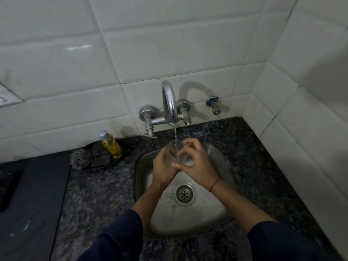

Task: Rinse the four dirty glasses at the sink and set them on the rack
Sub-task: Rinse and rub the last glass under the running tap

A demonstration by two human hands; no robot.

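On my feed both hands meet over the back half of the sink, directly under the curved spout of the wall tap. The left hand wraps its fingers round the clear glass from the left and grips its wall. The right hand grasps the same glass from the right, its fingers curled over the rim and its thumb pressed low near the base. The glass hangs above the basin and touches nothing but the two hands. It is tilted, with its mouth facing up and toward the tiled wall. A thin stream of water falls from the spout straight into that mouth.

The drain sits in the middle of the basin, on the near side of the hands. A red thread circles the right wrist, and dark sleeves cover both forearms.

The sink is set into a speckled dark stone worktop, close to its right back corner. At the worktop's back edge, left of the sink, a dark dish holds a yellow bottle with a silver cap. A steel scourer lies against the dish's left rim, and dark pads lie beside the bottle — I cannot tell how many. A small blue-handled tap juts from the wall to the right of the mixer. A dark slab covers the worktop's left side.
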